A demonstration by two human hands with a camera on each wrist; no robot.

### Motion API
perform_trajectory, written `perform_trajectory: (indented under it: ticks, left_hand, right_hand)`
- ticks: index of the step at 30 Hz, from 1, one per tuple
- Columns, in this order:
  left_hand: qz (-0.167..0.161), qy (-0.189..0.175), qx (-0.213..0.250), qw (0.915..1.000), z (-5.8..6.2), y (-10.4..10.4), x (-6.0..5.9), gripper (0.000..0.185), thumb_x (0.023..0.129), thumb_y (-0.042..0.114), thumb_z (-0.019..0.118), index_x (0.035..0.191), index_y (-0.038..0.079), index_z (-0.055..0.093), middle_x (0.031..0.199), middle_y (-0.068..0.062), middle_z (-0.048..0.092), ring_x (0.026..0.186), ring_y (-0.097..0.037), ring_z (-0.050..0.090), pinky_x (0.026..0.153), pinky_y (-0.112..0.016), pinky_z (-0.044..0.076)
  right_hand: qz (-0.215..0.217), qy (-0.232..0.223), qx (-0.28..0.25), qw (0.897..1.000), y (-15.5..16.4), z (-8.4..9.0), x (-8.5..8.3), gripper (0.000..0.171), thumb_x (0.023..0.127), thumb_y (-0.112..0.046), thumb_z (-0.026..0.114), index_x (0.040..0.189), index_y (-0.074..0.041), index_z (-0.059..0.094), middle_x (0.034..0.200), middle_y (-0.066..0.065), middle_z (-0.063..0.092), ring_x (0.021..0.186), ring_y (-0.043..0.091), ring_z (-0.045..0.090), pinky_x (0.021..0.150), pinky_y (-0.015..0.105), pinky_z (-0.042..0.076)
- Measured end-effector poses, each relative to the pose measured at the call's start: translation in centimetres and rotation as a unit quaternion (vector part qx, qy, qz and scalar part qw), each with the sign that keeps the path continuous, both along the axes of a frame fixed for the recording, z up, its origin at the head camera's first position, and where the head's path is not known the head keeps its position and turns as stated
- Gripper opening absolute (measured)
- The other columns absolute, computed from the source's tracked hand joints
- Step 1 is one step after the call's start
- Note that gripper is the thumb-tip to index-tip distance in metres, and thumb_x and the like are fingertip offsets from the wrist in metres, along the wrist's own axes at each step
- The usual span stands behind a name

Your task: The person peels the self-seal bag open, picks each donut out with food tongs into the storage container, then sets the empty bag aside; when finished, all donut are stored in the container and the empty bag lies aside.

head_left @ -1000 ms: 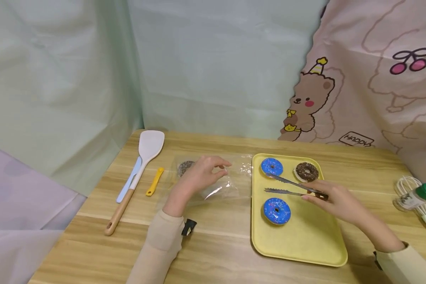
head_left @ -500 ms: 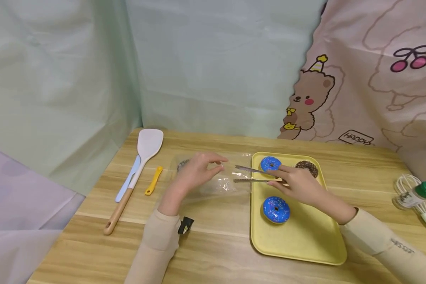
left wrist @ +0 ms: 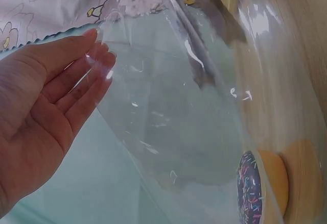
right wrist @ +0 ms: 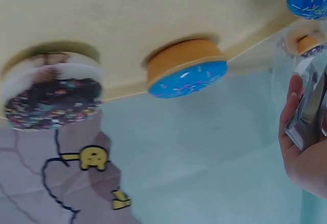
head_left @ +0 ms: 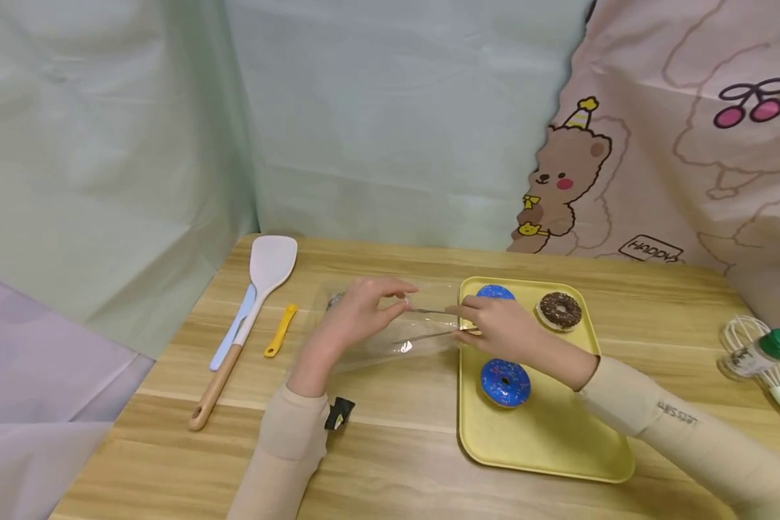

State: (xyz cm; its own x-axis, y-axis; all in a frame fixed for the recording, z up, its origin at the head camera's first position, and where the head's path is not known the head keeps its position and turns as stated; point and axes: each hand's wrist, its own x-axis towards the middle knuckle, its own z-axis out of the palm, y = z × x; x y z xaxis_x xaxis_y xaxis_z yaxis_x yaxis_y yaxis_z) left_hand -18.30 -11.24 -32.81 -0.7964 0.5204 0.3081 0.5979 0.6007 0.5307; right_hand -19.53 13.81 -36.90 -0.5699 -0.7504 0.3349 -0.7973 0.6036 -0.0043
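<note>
Tongs in right hand grip, tips inside bag mouth | left hand pinches bag edge open

A white spatula with a wooden handle is lying on the left part of the wooden table, with a pale blue knife touching its left side and a small yellow tool just to its right. A whisk and a green-capped jar are seen lying at the right edge (the jar over the wires). The table is being enclosed by a pale green sheet behind and a pink curtain printed with a bear and cherries.
</note>
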Motion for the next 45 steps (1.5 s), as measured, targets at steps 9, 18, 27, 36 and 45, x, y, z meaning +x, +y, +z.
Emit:
perform_trajectory:
  ticks: [9, 18, 27, 36, 45]
  left_hand:
    - [-0.014, 0.024, 0.016, 0.9995, 0.3, 0.0, 0.2, 0.027, 0.087, 0.009, 0.066, 0.113, 0.004, 0.067, 0.111, -0.010, 0.067, 0.097, -0.022, 0.066, 0.083, -0.035, 0.054]
    - [-0.026, 0.027, 0.031, 0.9988, 0.5, 0.2, 0.4, 0.025, 0.087, 0.008, 0.066, 0.112, 0.004, 0.068, 0.111, -0.010, 0.067, 0.095, -0.020, 0.066, 0.084, -0.033, 0.054]
    - [-0.044, 0.024, 0.049, 0.9975, 0.3, 0.4, 0.3, 0.024, 0.085, 0.005, 0.066, 0.109, 0.000, 0.068, 0.109, -0.011, 0.068, 0.095, -0.022, 0.066, 0.083, -0.032, 0.054]
    - [-0.050, 0.033, 0.049, 0.9970, 0.3, 0.5, 0.4, 0.023, 0.085, 0.004, 0.066, 0.107, -0.001, 0.068, 0.107, -0.012, 0.068, 0.094, -0.023, 0.067, 0.081, -0.029, 0.055]
    - [-0.046, 0.022, 0.042, 0.9978, 0.3, 0.6, 0.4, 0.023, 0.086, 0.006, 0.067, 0.107, 0.001, 0.069, 0.107, -0.010, 0.069, 0.095, -0.021, 0.066, 0.082, -0.033, 0.055]
  right_hand:
    - [0.006, -0.047, 0.020, 0.999, -2.7, 0.1, -0.7, 0.038, 0.086, -0.032, 0.067, 0.116, -0.008, 0.066, 0.084, 0.001, 0.059, 0.052, 0.005, 0.048, 0.044, 0.017, 0.039]
    - [-0.073, -0.107, 0.033, 0.991, -5.1, -0.1, -1.2, 0.040, 0.087, -0.033, 0.066, 0.117, -0.008, 0.065, 0.088, 0.004, 0.060, 0.055, 0.008, 0.052, 0.045, 0.021, 0.042]
    - [-0.092, -0.101, 0.014, 0.990, -6.5, -0.2, -0.9, 0.040, 0.084, -0.037, 0.069, 0.107, -0.004, 0.068, 0.090, 0.006, 0.063, 0.067, 0.016, 0.061, 0.054, 0.029, 0.053]
    - [-0.103, -0.095, 0.025, 0.990, -6.7, -0.5, -0.9, 0.040, 0.085, -0.038, 0.068, 0.110, -0.008, 0.068, 0.097, 0.009, 0.065, 0.068, 0.021, 0.064, 0.050, 0.031, 0.053]
    - [-0.074, -0.059, 0.025, 0.995, -6.9, -0.7, -0.9, 0.022, 0.083, -0.026, 0.071, 0.100, -0.011, 0.070, 0.084, 0.005, 0.068, 0.068, 0.021, 0.065, 0.053, 0.032, 0.054]
